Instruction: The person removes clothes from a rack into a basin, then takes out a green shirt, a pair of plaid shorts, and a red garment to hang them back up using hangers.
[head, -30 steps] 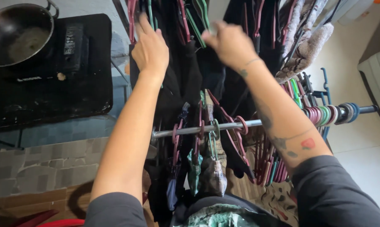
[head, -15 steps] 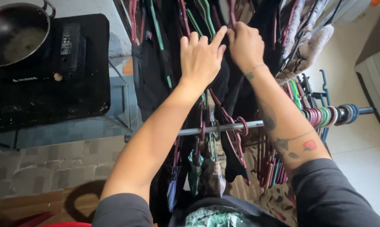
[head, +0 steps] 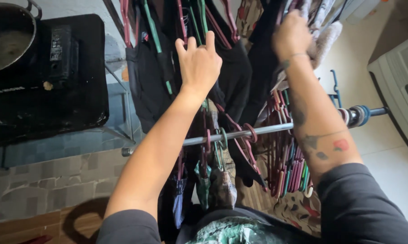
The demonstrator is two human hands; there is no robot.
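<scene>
The dark garments filled the upper middle of the frame, hung close together on red and green hangers, and they were the biggest worry: packed that tight, tugging one could well have dragged its neighbour off its hanger or tangled the hooks. Below them, across the centre, the metal rail carried a thick bunch of empty hangers at middle right; I judged a careless knock from my forearm would have sent several sliding or dropping to the floor. At upper left the black stove with its pan stood just beside the clothes, so a garment swinging that way might have brushed it.

My left hand was at centre top, fingers spread and pointing up, resting against the dark cloth without pinching anything I could make out; a grip that loose would have let fabric slip. My right hand was at upper right, its grip curled into a pale fluffy garment, though whether it was truly pressed together on the cloth I could not tell.
</scene>
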